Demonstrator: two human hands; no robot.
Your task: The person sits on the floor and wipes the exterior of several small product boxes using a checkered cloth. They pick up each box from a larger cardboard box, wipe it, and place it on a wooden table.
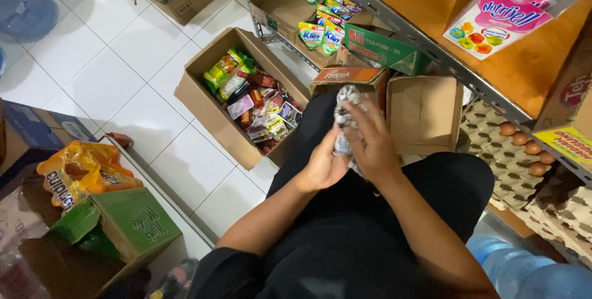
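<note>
Head view: left hand (322,166) and right hand (370,142), fingers curled shut around a crumpled silvery sachet strip (346,106), held over the lap, just beside an open cardboard box of assorted sachets (217,123).

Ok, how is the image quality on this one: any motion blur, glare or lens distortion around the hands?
Head view: the right hand and the silvery packet it holds with the left hand are smeared by motion blur; the open carton of snack packets stays fairly sharp; the white tile floor shows soft glare; the shelf edge bows slightly, suggesting wide-angle distortion.
</note>
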